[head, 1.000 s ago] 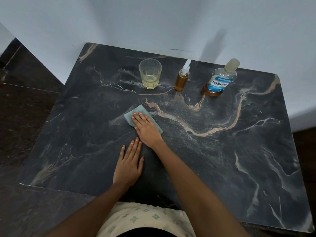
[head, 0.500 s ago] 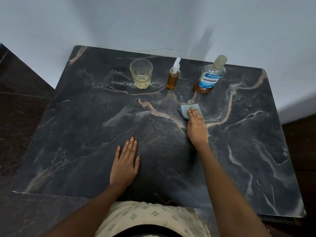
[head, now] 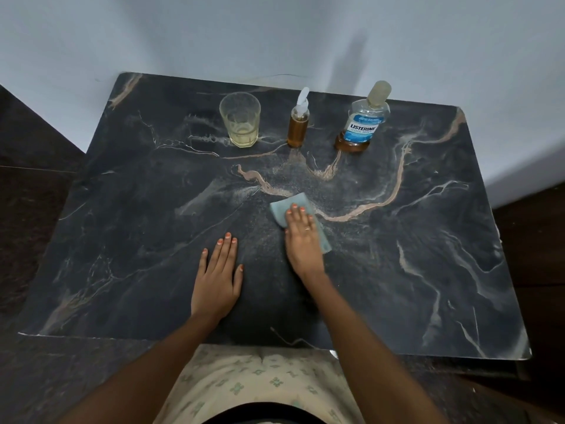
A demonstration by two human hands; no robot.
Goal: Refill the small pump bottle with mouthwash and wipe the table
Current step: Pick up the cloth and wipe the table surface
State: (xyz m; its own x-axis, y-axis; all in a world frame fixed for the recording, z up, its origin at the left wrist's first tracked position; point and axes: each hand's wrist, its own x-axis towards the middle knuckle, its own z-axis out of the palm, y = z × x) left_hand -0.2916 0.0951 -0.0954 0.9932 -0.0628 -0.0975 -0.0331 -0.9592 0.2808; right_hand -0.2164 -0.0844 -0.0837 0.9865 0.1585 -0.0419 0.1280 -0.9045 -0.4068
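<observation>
My right hand (head: 302,240) presses flat on a light blue cloth (head: 287,206) in the middle of the dark marble table (head: 428,270). Palm down, my left hand (head: 217,276) rests on the table just left of it, fingers straight. At the back stand the small pump bottle (head: 298,123), filled with amber liquid, and to its right the Listerine mouthwash bottle (head: 362,120), capped, with a little amber liquid at its bottom.
A clear glass (head: 240,120) with a little pale yellow liquid stands left of the pump bottle. A pale wall runs behind the table. Dark floor lies on both sides.
My right hand slid the cloth from left of centre to the right near the bottles, then back toward the middle and nearer me. My left hand stayed in place.
</observation>
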